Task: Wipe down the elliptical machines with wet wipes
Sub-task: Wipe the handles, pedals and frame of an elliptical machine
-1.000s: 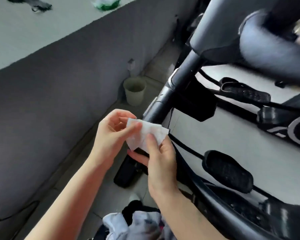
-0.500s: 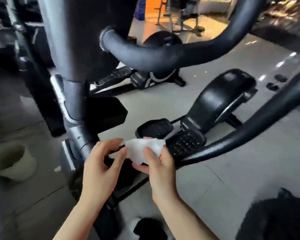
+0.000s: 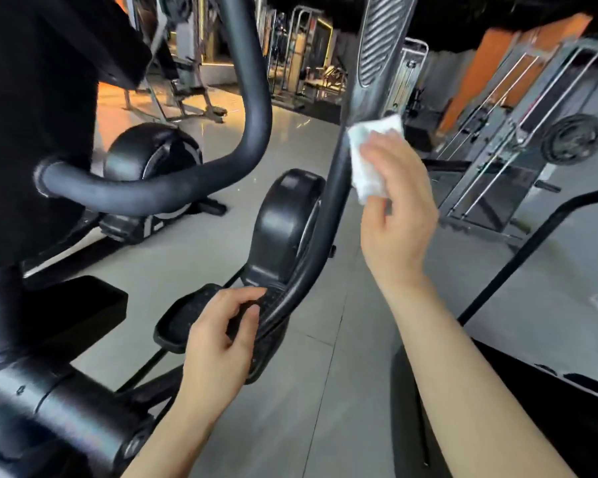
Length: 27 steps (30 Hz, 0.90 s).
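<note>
Head view: right hand (image 3: 396, 215) presses wet wipe (image 3: 368, 157) against handlebar (image 3: 335, 174).

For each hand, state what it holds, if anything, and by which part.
Right hand holds the folded white wet wipe by its right side, against the black swing arm. Left hand holds nothing, fingers loosely curled.

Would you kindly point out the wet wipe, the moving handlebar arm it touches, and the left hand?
wet wipe (image 3: 366, 167), head view, middle of the white cloth.
handlebar arm (image 3: 335, 181), head view, dark shaft beside the wipe.
left hand (image 3: 221, 339), head view, back of the hand.
</note>
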Each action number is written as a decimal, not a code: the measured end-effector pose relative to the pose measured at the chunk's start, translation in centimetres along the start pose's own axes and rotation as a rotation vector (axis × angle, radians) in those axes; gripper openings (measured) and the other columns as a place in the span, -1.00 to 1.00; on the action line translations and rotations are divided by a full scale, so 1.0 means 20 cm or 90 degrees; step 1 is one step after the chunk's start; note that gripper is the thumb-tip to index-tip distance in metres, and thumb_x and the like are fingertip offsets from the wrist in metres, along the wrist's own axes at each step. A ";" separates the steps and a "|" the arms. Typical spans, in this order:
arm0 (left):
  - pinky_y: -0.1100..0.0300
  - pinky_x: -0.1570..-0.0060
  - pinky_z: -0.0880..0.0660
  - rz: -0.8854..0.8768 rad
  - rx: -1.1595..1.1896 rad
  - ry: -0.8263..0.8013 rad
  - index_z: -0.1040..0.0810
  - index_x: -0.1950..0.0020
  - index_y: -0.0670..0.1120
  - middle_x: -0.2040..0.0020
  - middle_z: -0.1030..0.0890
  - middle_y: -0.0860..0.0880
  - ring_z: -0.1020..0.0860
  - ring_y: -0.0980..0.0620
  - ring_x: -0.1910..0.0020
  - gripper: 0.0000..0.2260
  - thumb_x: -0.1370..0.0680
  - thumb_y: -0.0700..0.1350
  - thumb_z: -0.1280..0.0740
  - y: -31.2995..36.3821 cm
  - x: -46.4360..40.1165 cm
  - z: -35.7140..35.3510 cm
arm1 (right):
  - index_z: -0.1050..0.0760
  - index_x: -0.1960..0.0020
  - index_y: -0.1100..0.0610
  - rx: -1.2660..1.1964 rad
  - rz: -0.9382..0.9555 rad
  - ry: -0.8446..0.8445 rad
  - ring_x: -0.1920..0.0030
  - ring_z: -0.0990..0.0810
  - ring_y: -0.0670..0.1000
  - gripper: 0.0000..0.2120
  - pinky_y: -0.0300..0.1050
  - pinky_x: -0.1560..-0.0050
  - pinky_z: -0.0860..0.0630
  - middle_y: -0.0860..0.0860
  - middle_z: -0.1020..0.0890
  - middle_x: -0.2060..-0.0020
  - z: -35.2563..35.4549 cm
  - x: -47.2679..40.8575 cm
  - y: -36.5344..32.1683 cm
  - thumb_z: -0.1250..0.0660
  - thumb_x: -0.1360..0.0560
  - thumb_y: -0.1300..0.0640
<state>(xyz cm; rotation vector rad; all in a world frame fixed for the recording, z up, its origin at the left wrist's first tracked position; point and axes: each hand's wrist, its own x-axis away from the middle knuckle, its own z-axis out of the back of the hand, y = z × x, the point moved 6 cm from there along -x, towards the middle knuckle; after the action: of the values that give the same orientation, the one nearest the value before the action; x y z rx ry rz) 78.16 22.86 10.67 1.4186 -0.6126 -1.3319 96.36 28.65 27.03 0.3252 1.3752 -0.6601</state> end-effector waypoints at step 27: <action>-0.01 -0.03 -0.45 -0.003 -0.362 0.079 -0.59 -0.12 -0.01 -0.04 -0.61 0.06 -0.56 -0.09 0.01 -0.70 -0.54 0.03 -0.13 -0.29 0.22 0.20 | -0.64 0.03 0.31 0.230 0.311 -0.421 -0.17 -0.63 0.16 -0.81 0.21 -0.37 -0.31 0.20 -0.67 -0.08 -0.32 0.67 0.18 -0.47 -0.37 0.43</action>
<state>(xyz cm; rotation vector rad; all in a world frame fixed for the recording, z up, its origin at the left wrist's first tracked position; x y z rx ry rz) 74.02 19.54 4.40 1.0222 -0.1246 -1.2777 94.17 32.01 12.30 0.6393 0.5100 -0.5316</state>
